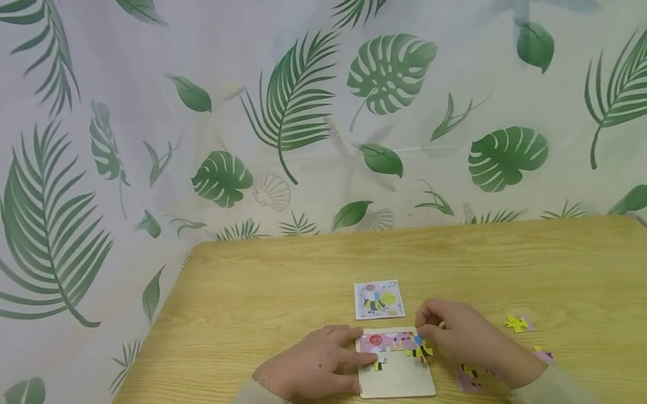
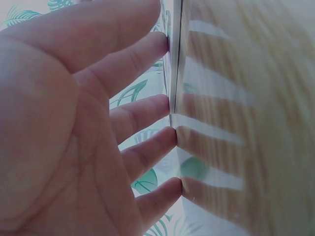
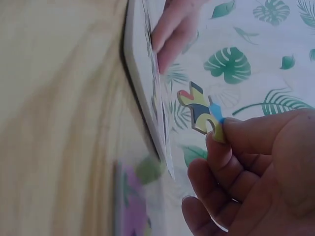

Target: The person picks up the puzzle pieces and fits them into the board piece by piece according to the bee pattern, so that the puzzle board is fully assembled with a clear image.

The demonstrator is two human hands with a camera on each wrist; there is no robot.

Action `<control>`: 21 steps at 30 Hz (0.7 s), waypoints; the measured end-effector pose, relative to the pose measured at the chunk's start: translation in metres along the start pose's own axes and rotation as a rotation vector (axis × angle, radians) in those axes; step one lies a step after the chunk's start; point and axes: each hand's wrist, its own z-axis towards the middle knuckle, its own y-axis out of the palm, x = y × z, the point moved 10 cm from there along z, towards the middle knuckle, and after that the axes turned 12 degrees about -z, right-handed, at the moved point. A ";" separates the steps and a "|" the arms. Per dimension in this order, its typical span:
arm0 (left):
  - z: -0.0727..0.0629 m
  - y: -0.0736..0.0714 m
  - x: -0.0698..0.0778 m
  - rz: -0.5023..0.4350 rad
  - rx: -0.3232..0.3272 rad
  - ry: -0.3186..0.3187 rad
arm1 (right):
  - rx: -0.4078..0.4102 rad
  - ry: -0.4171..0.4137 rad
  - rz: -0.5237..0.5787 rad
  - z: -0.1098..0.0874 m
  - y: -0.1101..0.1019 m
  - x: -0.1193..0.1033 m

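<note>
My right hand (image 1: 467, 339) pinches a jigsaw piece (image 3: 201, 109) between thumb and forefinger. The piece is yellow and dark with red and blue patches, raised over the right side of a pale puzzle board (image 1: 397, 385). Along the board's top, several pink pieces (image 1: 397, 338) lie in place, and its lower part is bare. My left hand (image 1: 319, 367) rests at the board's left edge with its fingers extended, a fingertip touching a small piece (image 1: 378, 365) there. In the left wrist view, the fingers (image 2: 147, 105) look fairly straight, their tips on the board and tabletop.
Behind the board lies a square picture card (image 1: 373, 312) with a bee on it. To the right are loose pieces: a yellow one (image 1: 516, 323), another at the forearm (image 1: 543, 355), and pink-and-dark ones (image 1: 469, 379) beside the board. A leaf-print curtain (image 1: 318, 162) borders the wooden table (image 1: 250, 292).
</note>
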 end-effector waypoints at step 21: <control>0.001 -0.002 0.003 0.020 0.013 0.006 | -0.025 0.167 0.076 0.013 0.032 -0.020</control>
